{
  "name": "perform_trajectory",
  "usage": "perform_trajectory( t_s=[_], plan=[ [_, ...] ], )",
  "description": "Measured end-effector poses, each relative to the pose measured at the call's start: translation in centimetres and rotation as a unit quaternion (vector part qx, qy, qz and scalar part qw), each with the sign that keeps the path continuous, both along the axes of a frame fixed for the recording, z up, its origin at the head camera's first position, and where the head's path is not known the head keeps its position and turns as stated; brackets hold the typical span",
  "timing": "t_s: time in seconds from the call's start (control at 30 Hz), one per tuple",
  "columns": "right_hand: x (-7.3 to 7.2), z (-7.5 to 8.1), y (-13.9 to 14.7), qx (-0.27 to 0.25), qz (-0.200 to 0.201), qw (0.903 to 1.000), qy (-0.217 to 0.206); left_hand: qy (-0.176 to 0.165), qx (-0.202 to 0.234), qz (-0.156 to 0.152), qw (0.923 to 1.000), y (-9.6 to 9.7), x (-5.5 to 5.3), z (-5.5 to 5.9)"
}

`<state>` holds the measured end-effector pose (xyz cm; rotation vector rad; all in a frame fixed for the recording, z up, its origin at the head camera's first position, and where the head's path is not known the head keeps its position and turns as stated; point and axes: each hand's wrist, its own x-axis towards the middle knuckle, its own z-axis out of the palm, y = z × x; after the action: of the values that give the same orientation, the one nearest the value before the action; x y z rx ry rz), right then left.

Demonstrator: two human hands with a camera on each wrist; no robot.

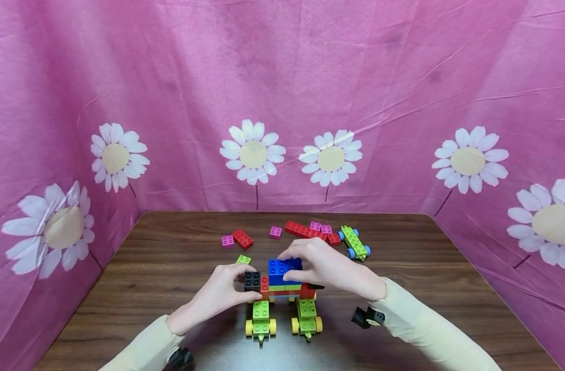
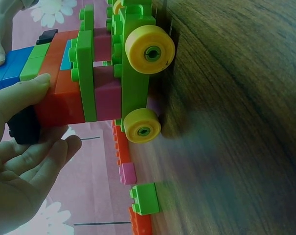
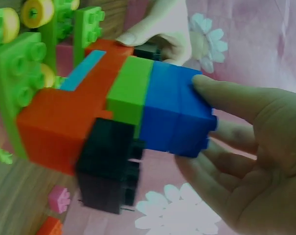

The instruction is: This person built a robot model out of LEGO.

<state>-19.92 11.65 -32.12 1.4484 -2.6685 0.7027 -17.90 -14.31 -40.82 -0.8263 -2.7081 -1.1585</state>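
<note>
A build of toy bricks stands on two lime wheeled bases with yellow wheels. Pink bricks and lime bricks rise from these to a long red layer. At its left end sits a black brick; another black brick is at the right end. My left hand grips the left end, thumb on the red side and fingers behind. In the middle, a lime brick carries stacked blue bricks. My right hand holds the blue bricks between thumb and fingers.
Behind the build lie a lime brick, a red brick, several pink bricks and a long red brick. A lime wheeled base with blue wheels stands at the back right. Pink cloth encloses the table.
</note>
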Motion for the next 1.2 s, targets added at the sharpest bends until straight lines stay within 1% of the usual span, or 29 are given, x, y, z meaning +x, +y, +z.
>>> perform_trajectory(
  t_s=[0.17, 0.23, 0.4, 0.5, 0.67, 0.8, 1.03, 1.2],
  plan=[
    [0.0, -0.7, 0.6, -0.026, 0.007, 0.9996, -0.007, -0.001, 0.001, 0.002, 1.0, 0.0, 0.0, -0.2],
    [0.0, -1.0, 0.9, -0.034, 0.007, 0.9994, -0.002, 0.001, 0.002, 0.001, 1.0, 0.1, 0.1, -0.3],
    [0.2, -1.4, 1.6, -0.035, -0.012, 0.9993, -0.001, 0.008, 0.004, 0.0, 1.0, 0.1, 0.1, -0.4],
    [0.3, -1.4, 1.8, -0.031, -0.021, 0.9992, -0.011, 0.007, 0.006, -0.002, 1.0, 0.1, 0.1, -0.4],
    [0.2, -1.2, 1.8, -0.033, -0.029, 0.9983, -0.039, 0.006, 0.005, -0.004, 1.0, 0.2, 0.0, -0.3],
    [0.1, -1.1, 1.8, -0.037, -0.025, 0.9975, -0.055, 0.005, 0.004, -0.003, 1.0, 0.3, 0.0, -0.2],
    [0.0, -0.9, 1.8, -0.031, -0.022, 0.9978, -0.054, 0.013, -0.003, -0.001, 0.9999, 0.3, -0.1, -0.1],
    [0.1, -0.8, 1.7, -0.035, -0.021, 0.998, -0.048, 0.013, -0.001, -0.001, 0.9999, 0.3, -0.1, 0.0]
  ],
)
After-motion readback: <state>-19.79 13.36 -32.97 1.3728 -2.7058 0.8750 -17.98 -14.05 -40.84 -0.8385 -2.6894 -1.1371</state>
